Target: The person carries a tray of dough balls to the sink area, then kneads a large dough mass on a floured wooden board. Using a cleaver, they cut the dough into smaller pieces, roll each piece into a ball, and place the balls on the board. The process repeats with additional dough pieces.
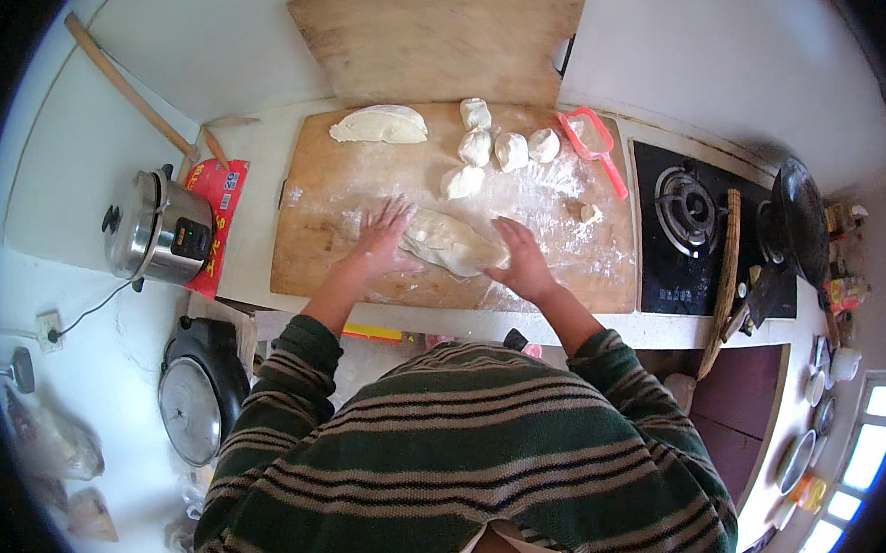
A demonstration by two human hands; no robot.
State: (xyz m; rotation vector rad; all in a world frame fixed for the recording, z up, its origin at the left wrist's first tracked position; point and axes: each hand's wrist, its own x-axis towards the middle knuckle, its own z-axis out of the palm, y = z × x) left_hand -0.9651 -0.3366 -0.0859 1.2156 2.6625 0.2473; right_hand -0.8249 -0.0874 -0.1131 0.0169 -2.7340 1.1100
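A long, uneven roll of dough (452, 243) lies on a floured wooden board (327, 188) in front of me. At its left end is my left hand (385, 236), fingers spread, the thumb side by the dough. My right hand (519, 258) is at the other end, fingers apart, its thumb touching or close to the dough. Farther back on the board are several round dough pieces (511, 152) and, at the back left, a larger slab of dough (379, 124). A small dough scrap (590, 214) lies to the right.
A red plastic scoop (591, 136) with flour rests at the board's back right. Beyond it are a gas stove (657, 276) with a straw brush (728, 254) and a wok (800, 220). On the left stand a rice cooker (168, 224) and a red bag (222, 197). Another board (455, 37) leans behind.
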